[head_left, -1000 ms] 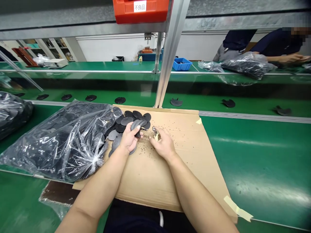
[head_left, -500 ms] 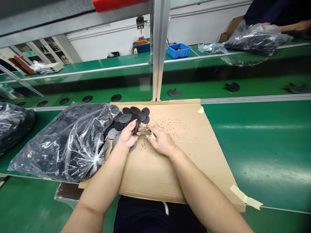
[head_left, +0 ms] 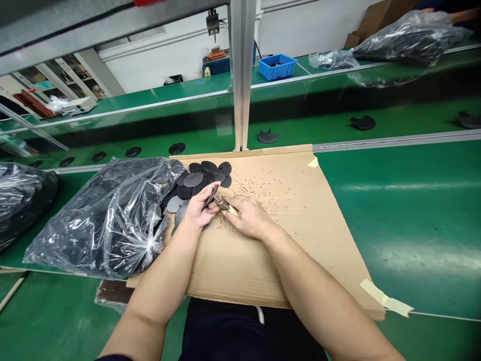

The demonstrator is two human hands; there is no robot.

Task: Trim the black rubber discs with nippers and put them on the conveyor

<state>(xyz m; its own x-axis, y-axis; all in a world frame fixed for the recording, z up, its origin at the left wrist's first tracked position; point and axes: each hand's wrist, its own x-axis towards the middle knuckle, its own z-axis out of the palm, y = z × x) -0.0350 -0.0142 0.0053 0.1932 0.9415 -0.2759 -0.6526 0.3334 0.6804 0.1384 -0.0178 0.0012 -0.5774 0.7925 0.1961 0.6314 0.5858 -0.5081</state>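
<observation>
My left hand (head_left: 201,208) is closed on a black plastic disc (head_left: 210,197), held on edge above the cardboard sheet (head_left: 240,271). In my right hand (head_left: 248,215) is a pair of nippers (head_left: 227,205) with pale handles; their metal jaws reach the near edge of the disc. Behind and left of my left hand lies a pile of black discs (head_left: 193,179). It spills from a clear plastic bag (head_left: 93,220) holding many more. Small dark scraps (head_left: 259,189) are scattered over the cardboard.
Another filled bag (head_left: 22,200) sits at far left. Behind the cardboard rises a metal post (head_left: 242,75). Black parts lie spaced along the green belt (head_left: 311,128). A blue bin (head_left: 277,67) and a bagged load (head_left: 406,40) stand beyond, near another person's arm (head_left: 466,16). Tape (head_left: 387,298) holds the cardboard's corner.
The nippers have moved left, from apart to meeting the disc's edge. My left hand has tilted the disc. The view has shifted slightly.
</observation>
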